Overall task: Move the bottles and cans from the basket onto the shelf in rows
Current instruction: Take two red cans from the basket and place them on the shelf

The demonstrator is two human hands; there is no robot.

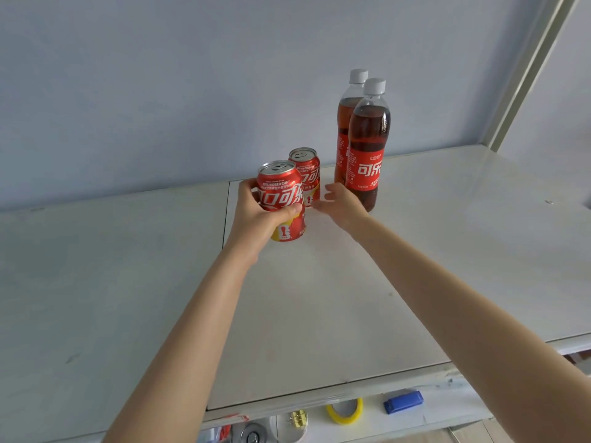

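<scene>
My left hand [256,219] is wrapped around a red cola can [283,193] that stands on the white shelf [431,266]. Directly behind it stands a second red can [305,169]. My right hand [343,204] hovers just right of the rear can with fingers apart, holding nothing. To the right, two cola bottles with white caps stand one behind the other: the front bottle [367,148] and the rear bottle [347,123]. The basket is out of view.
A pale blue wall rises behind the shelf, and a white upright post [527,75] stands at the right. Below the shelf's front edge lie a yellow tape roll [345,410], a blue box [403,401] and some gold clips [297,418].
</scene>
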